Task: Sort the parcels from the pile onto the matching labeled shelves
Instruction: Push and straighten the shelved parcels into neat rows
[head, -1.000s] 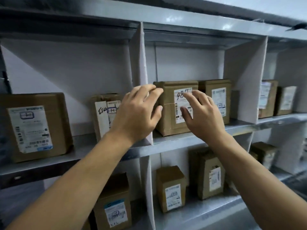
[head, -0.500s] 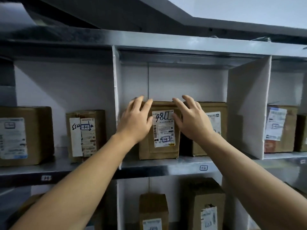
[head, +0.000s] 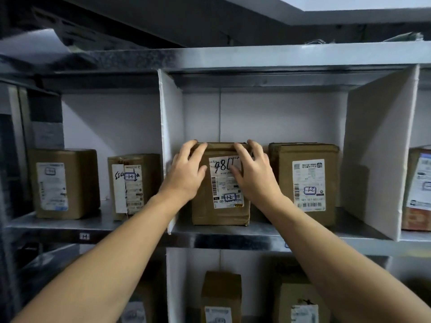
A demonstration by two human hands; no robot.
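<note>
Grey metal shelving fills our head view, and the shelf board (head: 233,238) at chest height is split by white dividers into compartments. Our parcel (head: 221,215), a brown carton with a white label on its front, stands upright in the middle compartment, toward its left side. Our left hand (head: 186,176) grips its upper left corner: the fingers (head: 198,146) are spread a little and hooked over the top edge, and the thumb lies on the front face. Our right hand (head: 254,178) holds the upper right corner the same way, fingers curled over the top edge and the thumb pressed on the label. Both forearms reach up from the bottom of the frame. The left divider (head: 166,136) stands just beside the parcel, with our left wrist crossing in front of its lower edge, so we cannot tell how much gap is left there. To the right a narrow dark gap separates the parcel from a neighbouring box (head: 303,178), and that box stands apart from the right divider (head: 377,148). Above the parcel the compartment is open up to the next board. The parcel's bottom edge sits a little back from the shelf lip. Two cartons (head: 63,183) stand in the left compartment, and more boxes (head: 220,297) sit on the level below.
</note>
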